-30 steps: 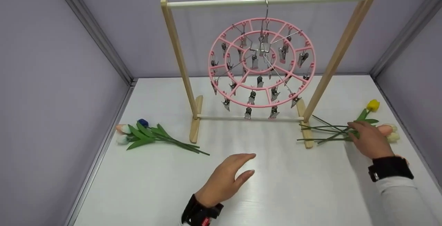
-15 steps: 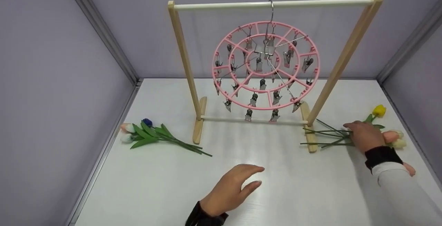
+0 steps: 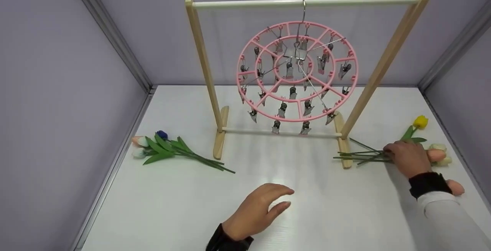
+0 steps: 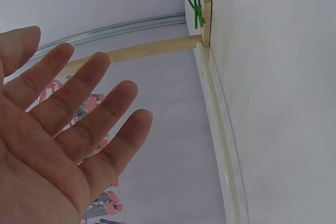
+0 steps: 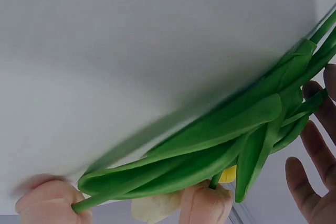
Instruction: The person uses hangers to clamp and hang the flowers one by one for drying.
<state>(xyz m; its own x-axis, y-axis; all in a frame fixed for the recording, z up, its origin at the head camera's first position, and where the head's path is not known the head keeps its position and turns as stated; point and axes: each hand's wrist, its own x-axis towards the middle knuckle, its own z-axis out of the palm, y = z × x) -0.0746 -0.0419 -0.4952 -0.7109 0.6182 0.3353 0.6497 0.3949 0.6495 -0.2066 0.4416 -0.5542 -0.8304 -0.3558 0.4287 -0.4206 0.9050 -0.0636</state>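
At the right of the head view my right hand (image 3: 408, 159) lies over a bunch of tulips, pinching a green stem between thumb and finger. In the right wrist view the other fingers are spread below the long green leaves (image 5: 210, 145). A yellow tulip (image 3: 420, 122) points away behind the hand; peach (image 3: 436, 155) and cream heads lie to its right. Another peach tulip (image 3: 455, 187) shows beside the wrist. My left hand (image 3: 259, 212) hovers over the table's front middle, fingers relaxed, holding nothing. Which stem is pinched is partly hidden.
A wooden rack (image 3: 368, 97) stands mid-table, and a round pink clip hanger (image 3: 295, 120) with several metal clips hangs from its white bar. At left lies a second tulip bunch (image 3: 159, 149) with blue, peach and pale heads. Grey walls border the white table (image 3: 326, 212).
My right hand has shifted slightly over the bunch and its fingers have drawn in at the stems, which have moved closer together. The left hand has dropped a little toward the front.
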